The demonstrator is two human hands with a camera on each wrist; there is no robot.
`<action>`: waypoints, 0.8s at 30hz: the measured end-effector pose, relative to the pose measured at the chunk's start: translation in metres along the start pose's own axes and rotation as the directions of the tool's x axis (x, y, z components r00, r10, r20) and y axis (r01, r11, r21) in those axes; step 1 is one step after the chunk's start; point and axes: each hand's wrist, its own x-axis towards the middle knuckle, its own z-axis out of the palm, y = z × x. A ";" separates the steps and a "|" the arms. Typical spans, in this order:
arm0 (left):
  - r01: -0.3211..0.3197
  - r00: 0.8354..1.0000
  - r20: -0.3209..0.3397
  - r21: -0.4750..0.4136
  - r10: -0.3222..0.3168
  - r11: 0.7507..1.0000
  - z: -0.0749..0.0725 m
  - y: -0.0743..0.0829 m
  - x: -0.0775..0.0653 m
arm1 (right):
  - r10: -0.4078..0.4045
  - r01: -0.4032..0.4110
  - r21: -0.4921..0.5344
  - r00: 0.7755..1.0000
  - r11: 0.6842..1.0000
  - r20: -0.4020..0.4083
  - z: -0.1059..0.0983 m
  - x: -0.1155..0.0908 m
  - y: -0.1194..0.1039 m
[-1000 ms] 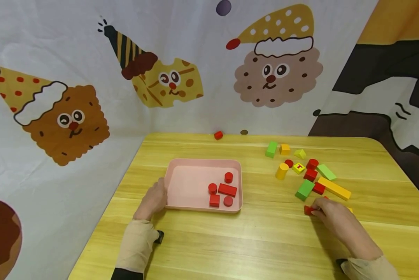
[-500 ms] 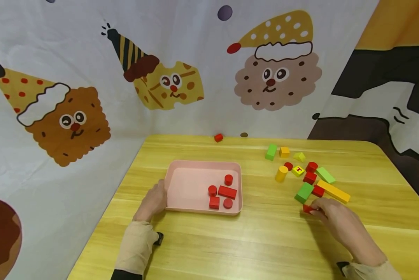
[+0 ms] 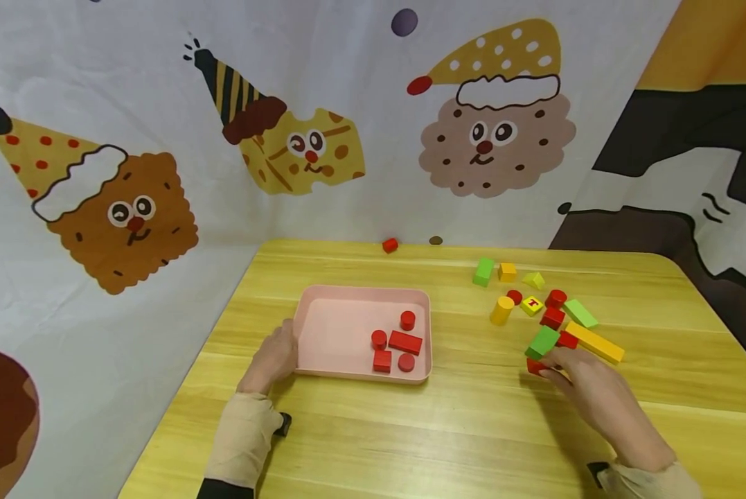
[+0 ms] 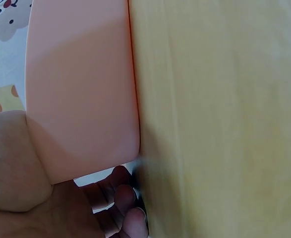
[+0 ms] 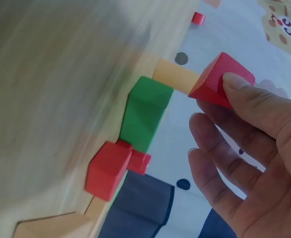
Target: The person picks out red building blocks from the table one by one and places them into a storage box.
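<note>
My right hand (image 3: 587, 388) pinches a red wedge-shaped block (image 5: 218, 82) between thumb and fingers, with the other fingers loosely bent in the right wrist view. In the head view this block overlaps the near end of a green rectangular block (image 3: 544, 342). Beside it lie a red block (image 3: 568, 339) and a long yellow bar (image 3: 595, 342). At the left, my left hand (image 3: 276, 357) grips the side wall of a pink tray (image 3: 360, 292), its fingers bent by the tray's corner in the left wrist view. Several red blocks, including a flat red bar (image 3: 405, 342), lie inside the tray.
Farther back on the right are a yellow cylinder (image 3: 501, 310), a yellow tile with a red letter (image 3: 531, 305), a red cylinder (image 3: 556, 299) and a light-green block (image 3: 580, 313). One red block (image 3: 390, 245) sits at the table's far edge, before a printed cloth (image 3: 385, 208).
My right hand has shifted left and slightly away from me with the red wedge-shaped block, coming up to the green block. My left hand and the tray have stayed in place.
</note>
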 end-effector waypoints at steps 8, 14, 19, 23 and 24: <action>0.021 1.000 0.011 -0.004 -0.021 1.000 -0.001 0.001 -0.001 | -0.016 0.016 0.019 1.000 1.000 -0.008 -0.003 0.009 -0.009; 0.030 0.999 0.022 -0.001 -0.030 1.000 -0.002 0.002 0.000 | -0.075 0.076 0.017 0.995 0.997 -0.061 -0.003 0.017 -0.015; 0.051 0.998 0.033 -0.001 -0.051 0.999 -0.002 0.002 0.001 | -0.100 0.102 0.016 0.991 0.995 -0.088 -0.002 0.022 -0.020; 0.063 0.997 0.041 0.003 -0.063 0.998 -0.002 0.002 0.002 | -0.120 0.123 0.017 0.987 0.992 -0.106 0.001 0.027 -0.025; 0.064 0.997 0.042 0.002 -0.064 0.998 -0.001 0.002 0.002 | -0.126 0.129 0.022 0.986 0.991 -0.105 0.002 0.029 -0.026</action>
